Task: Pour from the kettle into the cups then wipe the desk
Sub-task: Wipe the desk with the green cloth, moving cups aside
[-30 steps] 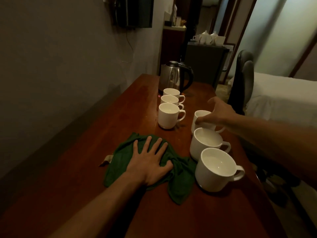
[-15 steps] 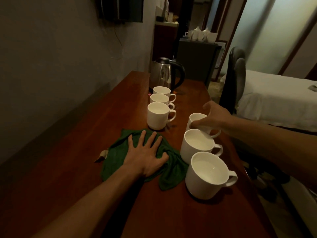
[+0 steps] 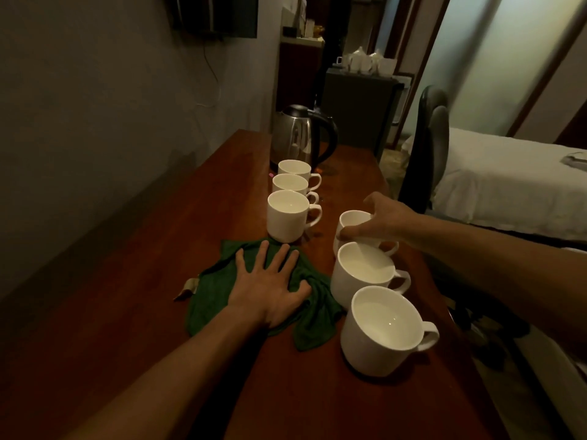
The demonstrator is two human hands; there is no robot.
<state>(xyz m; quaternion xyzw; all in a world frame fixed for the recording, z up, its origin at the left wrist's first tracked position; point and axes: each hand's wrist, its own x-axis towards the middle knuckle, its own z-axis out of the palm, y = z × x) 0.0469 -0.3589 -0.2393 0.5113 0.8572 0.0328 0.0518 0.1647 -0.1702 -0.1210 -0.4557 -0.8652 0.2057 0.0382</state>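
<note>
Left hand [image 3: 270,287] lies palm down on the cloth [image 3: 206,300], fingers [image 3: 279,257] straight and spread, gripping nothing. That's a pressing pose, which fits the wipe stage. The cloth is bunched on the worktop [image 3: 143,328] in the lane between the two cup rows. Its far edge is at the base of the left-row cup [image 3: 287,217], and its right fold is just beside the mid cup [image 3: 359,281]. Right hand [image 3: 384,217] reaches over the right row and holds the far cup [image 3: 351,219] by the rim from above, thumb on the near-left side, the other fingers curled over the far side. My read: it's steadying or about to shift that cup so the cloth can pass without knocking it. Its base is hidden behind the mid cup, so I can't tell if it's lifted. The mid cup and near cup [image 3: 378,338] both show water and stand upright, handles pointing right. The kettle [image 3: 301,134] stands upright at the far end behind the left row, well apart from both hands, so pouring looks done. There are glints on the wood near the kettle, possibly drips, and the cloth hasn't reached there yet.
</note>
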